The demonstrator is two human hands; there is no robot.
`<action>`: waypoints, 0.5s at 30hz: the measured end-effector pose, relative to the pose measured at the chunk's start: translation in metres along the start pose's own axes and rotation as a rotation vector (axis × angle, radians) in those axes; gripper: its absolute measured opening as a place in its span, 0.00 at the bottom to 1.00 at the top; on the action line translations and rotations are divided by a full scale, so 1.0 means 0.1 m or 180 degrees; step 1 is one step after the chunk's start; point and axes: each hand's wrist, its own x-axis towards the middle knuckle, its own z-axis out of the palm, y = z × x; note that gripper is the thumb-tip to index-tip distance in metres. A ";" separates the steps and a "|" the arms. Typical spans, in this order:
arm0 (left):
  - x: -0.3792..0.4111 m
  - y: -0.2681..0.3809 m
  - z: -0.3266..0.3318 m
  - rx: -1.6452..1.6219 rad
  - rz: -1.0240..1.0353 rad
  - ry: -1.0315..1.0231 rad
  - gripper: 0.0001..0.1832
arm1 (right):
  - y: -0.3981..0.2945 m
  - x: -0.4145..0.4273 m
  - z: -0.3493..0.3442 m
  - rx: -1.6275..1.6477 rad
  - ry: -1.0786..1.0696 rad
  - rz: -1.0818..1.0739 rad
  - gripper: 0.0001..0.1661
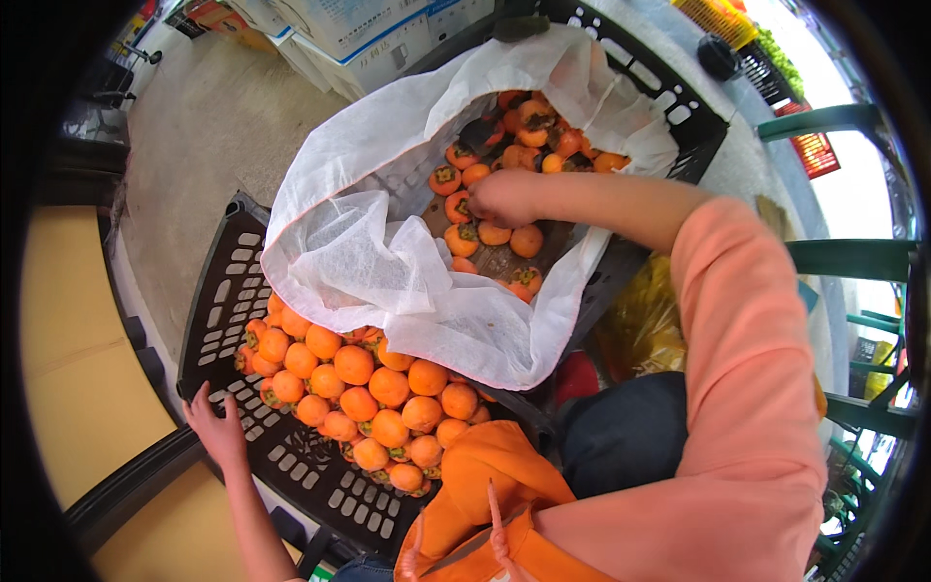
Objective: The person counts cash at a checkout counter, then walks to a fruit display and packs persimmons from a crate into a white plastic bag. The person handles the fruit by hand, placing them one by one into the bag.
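My right hand (505, 199) reaches into a crate lined with white non-woven cloth (349, 164). Its fingers curl down beside a persimmon (457, 208); their tips are hidden, so a grip cannot be told. Loose persimmons (534, 116) with brown-green calyxes lie deeper in this crate, on a brownish bottom. Nearer to me, a black plastic crate (291, 465) holds neat rows of orange persimmons (354, 365), mostly calyx down. At that crate's left rim is my left hand (217, 429), fingers spread and nothing seen in it.
White printed cartons (378, 51) stand behind the lined crate. Tan cardboard panels (80, 327) are at the left. Yellow plastic wrap (647, 320) lies beside my dark-trousered knee (625, 429). Green metal bars (851, 260) stand at the right, and a yellow basket (716, 20) is farther back.
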 end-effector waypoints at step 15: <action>0.03 0.13 -0.07 0.0090 -0.0148 -0.0097 0.28 | -0.20 -0.15 0.71 -0.0371 -0.0370 -0.0198 0.34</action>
